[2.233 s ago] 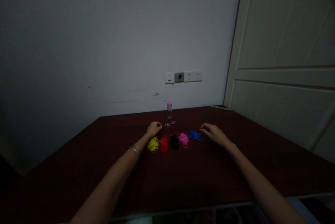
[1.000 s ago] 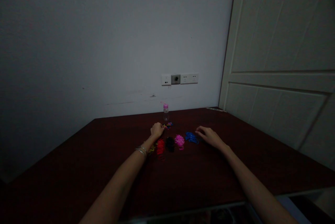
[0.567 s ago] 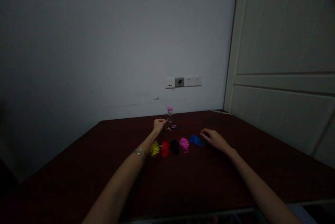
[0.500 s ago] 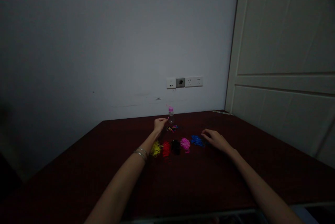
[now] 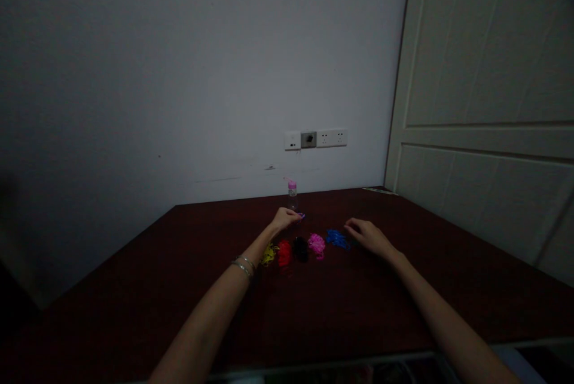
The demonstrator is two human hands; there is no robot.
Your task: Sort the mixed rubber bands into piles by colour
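My left hand reaches over a small mixed-colour cluster of bits, which it mostly covers. Its thumb and fingers are pinched together at the cluster; what they hold is too small to make out. On the right, my right hand rests on the table beside a blue pile, fingers loosely bent and slightly apart, nothing visible in them. Left of the blue pile are pink, black, red and yellow piles. The strands look like small rubber bands. My left forearm partly hides the yellow pile.
A clear bottle with a pink cap stands upright behind my left hand. The dark red table meets a wall with sockets. A pale panelled door is at right, and a thin flat strip lies near the far right corner.
My left hand has moved right and slightly down, from beside the bottle to the mixed cluster, which it now largely covers. My right hand has stayed by the blue pile.
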